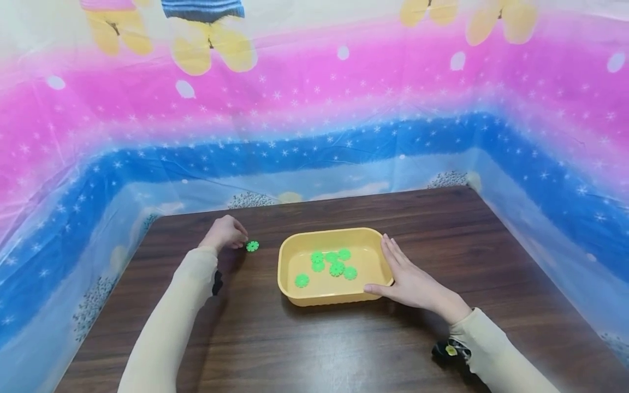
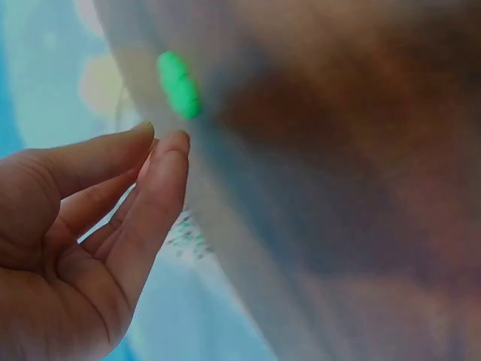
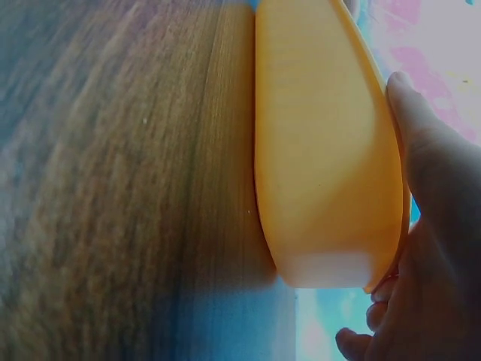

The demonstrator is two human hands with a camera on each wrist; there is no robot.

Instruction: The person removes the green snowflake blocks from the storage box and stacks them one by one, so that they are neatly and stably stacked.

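Note:
A yellow plastic tray [image 1: 321, 299] stands on the dark wooden table, holding several green flower-shaped discs [image 1: 302, 280]. My right hand [image 1: 415, 281] holds the tray's right end, its thumb on the front rim and its fingers along the end wall. In the right wrist view, the tray's side wall [image 3: 323, 143] rises close to that hand. Left of the tray, one loose green disc [image 1: 253, 246] is just past the fingertips of my left hand [image 1: 226, 233]. The left wrist view shows this disc [image 2: 179, 85] beyond the thumb and index finger, which come close together with nothing between them.
The dark wooden table [image 1: 314, 349] reaches back to a hanging cloth [image 1: 314, 147] printed in pink and blue, which also runs along both sides. Black straps with devices [image 1: 449, 350] sit at the wrists.

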